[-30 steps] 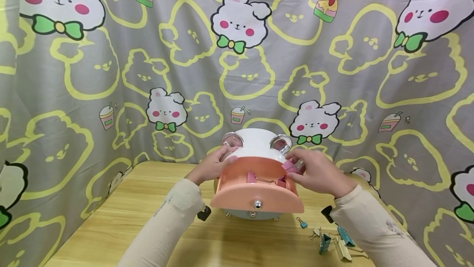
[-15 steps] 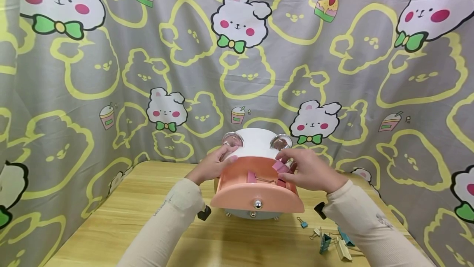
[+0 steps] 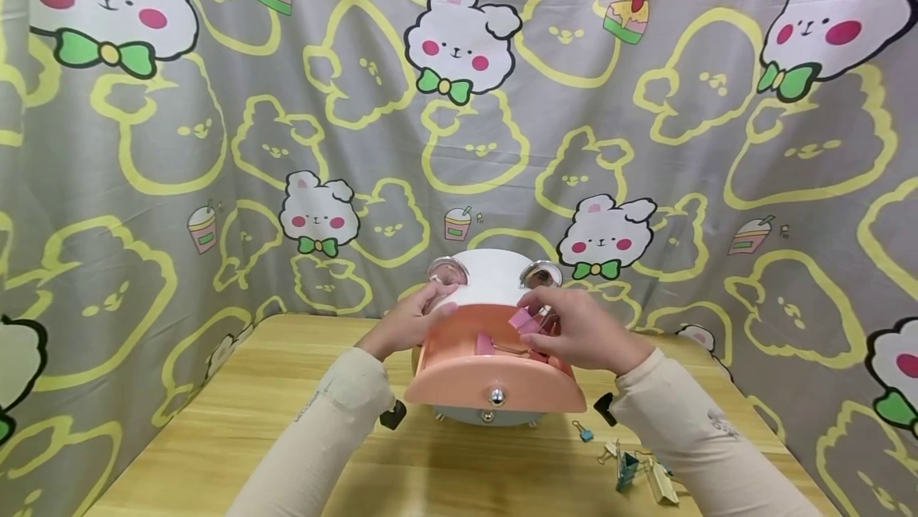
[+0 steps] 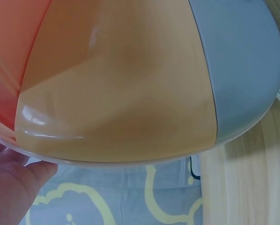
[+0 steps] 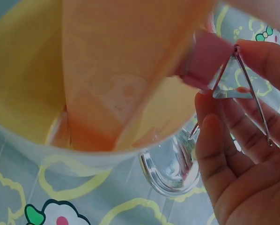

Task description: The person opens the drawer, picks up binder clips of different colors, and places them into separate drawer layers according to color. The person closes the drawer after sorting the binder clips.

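My right hand (image 3: 584, 330) pinches a pink binder clip (image 3: 527, 320) above the right side of a pulled-out coral drawer (image 3: 495, 383). The right wrist view shows this pink clip with its wire handles between thumb and fingers. Inside the drawer lies another pink binder clip (image 3: 484, 344), its handle pointing right; a darker pink piece near it is partly hidden by my right hand. The drawer belongs to a rounded desktop organizer (image 3: 491, 278) with a white top. My left hand (image 3: 409, 318) rests on its upper left edge, thumb against the rim, beside a silver dome (image 3: 448, 270).
On the wooden table (image 3: 251, 421), a small blue binder clip (image 3: 583, 432) lies right of the organizer. Farther right are a teal clip (image 3: 626, 471), a cream clip (image 3: 662, 483) and others partly behind the right sleeve. A patterned curtain (image 3: 488, 214) hangs behind.
My right hand has moved left with the pink binder clip, from the drawer's right edge to above its inside. The left hand stays on the organizer.
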Motion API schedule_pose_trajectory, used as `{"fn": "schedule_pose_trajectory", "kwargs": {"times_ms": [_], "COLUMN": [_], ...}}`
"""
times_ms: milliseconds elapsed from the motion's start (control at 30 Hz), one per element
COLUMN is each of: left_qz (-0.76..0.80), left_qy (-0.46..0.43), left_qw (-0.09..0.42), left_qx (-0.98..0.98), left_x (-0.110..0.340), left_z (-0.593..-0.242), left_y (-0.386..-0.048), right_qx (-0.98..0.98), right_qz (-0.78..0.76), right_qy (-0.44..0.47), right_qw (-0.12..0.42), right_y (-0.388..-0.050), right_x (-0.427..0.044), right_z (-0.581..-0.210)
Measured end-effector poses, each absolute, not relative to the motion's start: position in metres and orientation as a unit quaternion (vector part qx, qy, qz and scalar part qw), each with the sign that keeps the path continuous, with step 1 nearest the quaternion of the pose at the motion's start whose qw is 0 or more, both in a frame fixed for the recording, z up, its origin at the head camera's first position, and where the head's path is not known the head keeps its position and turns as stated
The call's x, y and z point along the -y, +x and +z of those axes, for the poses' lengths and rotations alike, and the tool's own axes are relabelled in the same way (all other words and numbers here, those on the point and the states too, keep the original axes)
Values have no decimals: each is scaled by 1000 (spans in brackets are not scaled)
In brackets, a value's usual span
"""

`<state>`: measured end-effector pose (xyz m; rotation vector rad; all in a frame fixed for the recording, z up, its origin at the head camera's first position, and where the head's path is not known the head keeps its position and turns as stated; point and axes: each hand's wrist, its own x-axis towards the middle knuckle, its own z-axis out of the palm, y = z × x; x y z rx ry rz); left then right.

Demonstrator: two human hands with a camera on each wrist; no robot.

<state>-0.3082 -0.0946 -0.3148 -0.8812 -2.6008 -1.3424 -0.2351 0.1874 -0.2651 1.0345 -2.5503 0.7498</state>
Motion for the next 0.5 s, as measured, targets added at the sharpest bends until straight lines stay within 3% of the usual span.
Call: {"fn": "schedule_pose_trajectory", "kwargs": {"times_ms": [500], "left_qz": [-435], "left_qy": [-290], "left_qw": [37], "left_qx": [851], "left_x": [97], "left_z": [-319], "left_y": [-309], "right_qx": [884], "right_qz": [281], "right_qy": [348], "right_qw": [133], "right_y": [-233], "right_x": [-182], "right_z": [-271]}}
